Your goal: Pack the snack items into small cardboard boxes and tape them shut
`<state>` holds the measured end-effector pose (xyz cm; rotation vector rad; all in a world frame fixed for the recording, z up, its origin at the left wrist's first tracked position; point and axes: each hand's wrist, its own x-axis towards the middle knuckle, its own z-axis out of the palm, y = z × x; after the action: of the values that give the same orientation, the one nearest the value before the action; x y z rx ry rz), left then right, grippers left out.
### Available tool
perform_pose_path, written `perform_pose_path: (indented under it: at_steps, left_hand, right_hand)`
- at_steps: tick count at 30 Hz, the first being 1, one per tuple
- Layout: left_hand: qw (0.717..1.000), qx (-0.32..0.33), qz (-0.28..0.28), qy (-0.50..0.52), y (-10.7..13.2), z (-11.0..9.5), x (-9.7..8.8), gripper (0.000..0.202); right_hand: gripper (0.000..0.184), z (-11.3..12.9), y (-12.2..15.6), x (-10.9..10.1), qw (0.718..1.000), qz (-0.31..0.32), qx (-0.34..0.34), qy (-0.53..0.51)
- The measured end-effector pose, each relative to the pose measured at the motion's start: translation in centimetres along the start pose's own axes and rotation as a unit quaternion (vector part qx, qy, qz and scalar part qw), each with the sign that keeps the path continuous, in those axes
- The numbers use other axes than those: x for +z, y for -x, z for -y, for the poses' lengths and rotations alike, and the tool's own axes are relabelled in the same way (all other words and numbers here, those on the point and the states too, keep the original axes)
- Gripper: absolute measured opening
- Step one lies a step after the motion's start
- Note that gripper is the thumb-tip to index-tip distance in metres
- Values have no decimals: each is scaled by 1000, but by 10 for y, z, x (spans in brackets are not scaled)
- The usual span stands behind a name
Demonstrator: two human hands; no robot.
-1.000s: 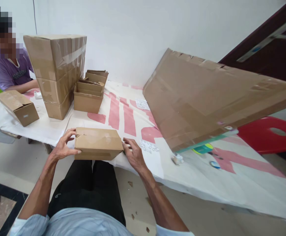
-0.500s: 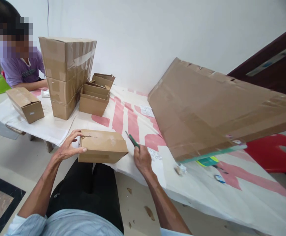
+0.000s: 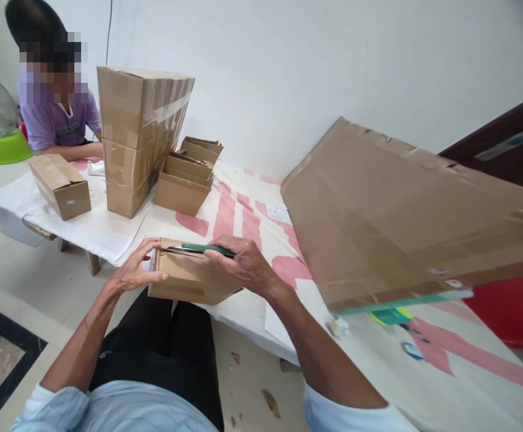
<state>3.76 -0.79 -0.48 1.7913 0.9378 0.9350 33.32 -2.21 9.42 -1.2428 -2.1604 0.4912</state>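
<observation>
A small taped cardboard box [image 3: 185,282] lies at the near edge of the low table [image 3: 252,312], just above my knees. My left hand [image 3: 136,271] grips its left end, thumb on the front face and fingers curled over the top. My right hand [image 3: 243,264] rests over the box's right side and pinches a green-handled utility knife [image 3: 201,248]. The knife lies flat along the box's top, its blade tip pointing left at the taped seam.
A big flattened cardboard sheet [image 3: 405,210] leans over the table's right part, with a red stool [image 3: 508,306] and tape rolls [image 3: 391,315] beneath. A stack of sealed cartons [image 3: 140,132], open small boxes [image 3: 187,174] and another box [image 3: 61,183] stand far left, by a seated person [image 3: 59,114].
My right hand picked up the green knife from the table beside the box and brought it left onto the box's top. The left hand kept its hold on the box.
</observation>
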Motion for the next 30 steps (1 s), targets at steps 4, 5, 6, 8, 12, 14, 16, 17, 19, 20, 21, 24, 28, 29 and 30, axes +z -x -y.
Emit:
perform_pose_path:
  at_steps: [4,5,6,8,12,14,16,17,19,20,21,24,28,29,30]
  left_hand:
    - [1000,-4,1,1,0,0,1,68]
    - [1000,-5,2,3,1,0,1,68]
    - [1000,-6,3,6,1,0,1,68]
    - [1000,-7,4,11,1,1,1,69]
    - [1000,-1,0,12,1,3,2,70]
    - [1000,-1,-2,7,1,3,2,69]
    - [1000,-3,-2,2,1,3,2,68]
    - [1000,-4,-2,0,0,2,2,68]
    - [1000,-6,-2,-1,0,2,1,69]
    - [1000,-6,-2,0,0,1,1,69]
    - [1000,-7,-1,0,0,1,0,70]
    - [1000,-9,2,-1,0,1,0,71]
    - [1000,-12,-2,1,-1,3,-1,70]
    - [1000,-11,-3,2,-1,3,-1,69]
    - [1000,-10,-3,2,-2,3,-1,67]
  right_hand:
    - [33,-1,-9,-6,999,24,-18,21]
    - [33,0,-10,-8,999,27,-21,23]
    - [33,1,-11,-10,999,29,-25,23]
    - [31,4,-12,-13,999,34,-33,25]
    - [29,5,-14,-18,996,52,-44,62]
    - [31,3,-17,-18,992,59,-55,101]
    - [32,1,-21,-17,985,66,-69,143]
    - [32,-1,-23,-16,981,70,-77,162]
    - [30,-2,-28,-15,974,75,-91,193]
    - [29,-1,-31,-16,971,78,-95,206]
    - [28,-1,-33,-16,968,82,-97,217]
    - [26,4,-37,-22,960,106,-93,241]
    - [27,5,-31,-39,951,152,-57,264]
    - [28,3,-28,-44,949,159,-48,269]
    - [28,-1,-24,-49,948,162,-41,271]
